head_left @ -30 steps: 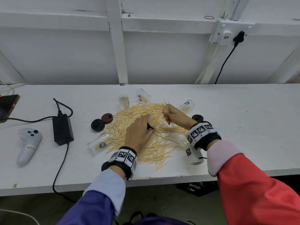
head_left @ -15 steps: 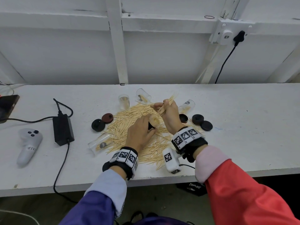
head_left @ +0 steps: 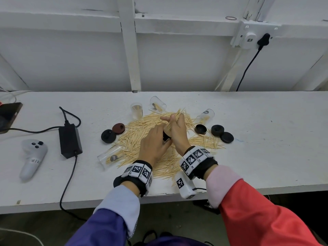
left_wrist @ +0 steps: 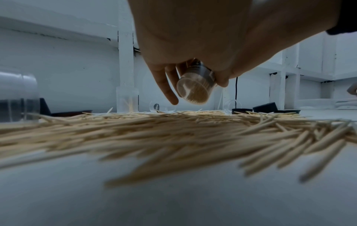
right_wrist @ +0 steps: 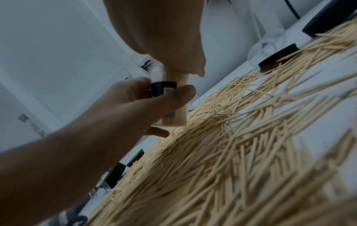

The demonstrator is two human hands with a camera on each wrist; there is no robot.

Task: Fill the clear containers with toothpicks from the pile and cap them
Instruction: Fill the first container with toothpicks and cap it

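Head view: white table (head_left: 266, 139) is spanning the full width, white panelled wall (head_left: 177, 59) is closing off the far edge, near edge is sitting just under both wrists. Right side of the table is giving the most bare surface; left side is taken by a black power adapter (head_left: 70, 140) with its cable, a white controller (head_left: 32, 158) and a dark phone (head_left: 8, 116) at the left border.

Toothpick pile (head_left: 142, 132) is sprawling across the middle, both hands working above it. Clear containers are ringing the pile: one upright (head_left: 136, 110) at the back, one tipped over (head_left: 157, 103) beside it, one lying at back right (head_left: 205, 115), one lying at front left (head_left: 111, 156). Dark caps are sitting in two groups: two at left (head_left: 108, 136), three at right (head_left: 217, 130), touching or close to the pile's rim.

Left hand (head_left: 153, 144) is gripping a held container (left_wrist: 195, 87), fingers and thumb curled round it, lifted clear of the pile and tilted; it's packed with toothpicks, black label band round the wall. Right hand (head_left: 176, 129) is clamping a bundle of toothpicks (head_left: 174, 119), tips fanning out above the fist, lower ends sitting at the container mouth in the right wrist view.
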